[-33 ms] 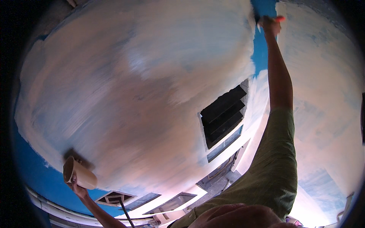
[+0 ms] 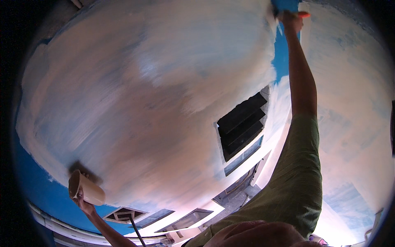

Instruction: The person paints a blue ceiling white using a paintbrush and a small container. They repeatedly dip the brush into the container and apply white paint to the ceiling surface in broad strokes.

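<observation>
My right hand (image 2: 291, 21) is raised far up at the top right, its fingers closed round a paintbrush whose orange handle end (image 2: 303, 15) sticks out. The brush's dark head is blurred against the blue strip (image 2: 281, 53) of wall, next to the pale coat. At the lower left, my left hand (image 2: 82, 202) grips a cream-coloured, round paint pot (image 2: 93, 191). The pot is tilted, its open mouth facing left, and its contents are hard to make out. Thin, streaky whitish paint covers most of the wall (image 2: 156, 90).
A dark louvred opening (image 2: 242, 123) breaks the wall right of the middle. A square vent (image 2: 124, 215) and a dark pole (image 2: 135, 230) lie near my left forearm. Bare blue (image 2: 37, 173) shows along the left edge. Another pale wall (image 2: 349, 115) stands at right.
My right hand with the paintbrush has shifted slightly up and left along the blue strip. My left hand and the pot stay where they were.
</observation>
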